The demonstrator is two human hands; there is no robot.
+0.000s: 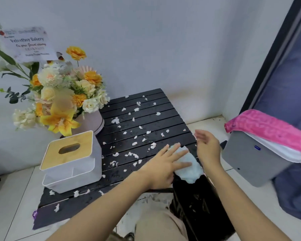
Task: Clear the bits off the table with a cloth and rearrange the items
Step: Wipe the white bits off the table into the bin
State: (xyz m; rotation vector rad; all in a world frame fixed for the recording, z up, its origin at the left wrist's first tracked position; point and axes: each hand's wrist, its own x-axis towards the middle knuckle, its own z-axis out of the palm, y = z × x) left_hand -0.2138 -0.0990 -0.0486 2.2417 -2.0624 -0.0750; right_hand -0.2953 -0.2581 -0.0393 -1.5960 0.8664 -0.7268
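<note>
The cloth (pixel 191 173), pale blue and bunched, lies at the near right edge of the black slatted table (pixel 163 122). The left hand (pixel 162 169) presses on it with fingers straight and spread, not curled round it. The right hand (pixel 208 146) hovers just beside the cloth at the table's right edge, palm turned inward, fingers relaxed and holding nothing.

White bits (pixel 115 120) are scattered over most of the slats, which look wet. A dark object (pixel 198 206), possibly a black bag, hangs directly below the cloth.

On the near left of the table stands a white tissue box (pixel 71 171) with a wooden lid (slot empty). Behind it is a flower arrangement (pixel 63 94) in a round pink box. Its card (pixel 27 43) reads "Velvetboy Bakery"; the smaller lines are too blurred to read.

To the right, off the table, is a grey container (pixel 250 157) with an unreadable small blue label, and pink fabric (pixel 271 129) draped over its top.
</note>
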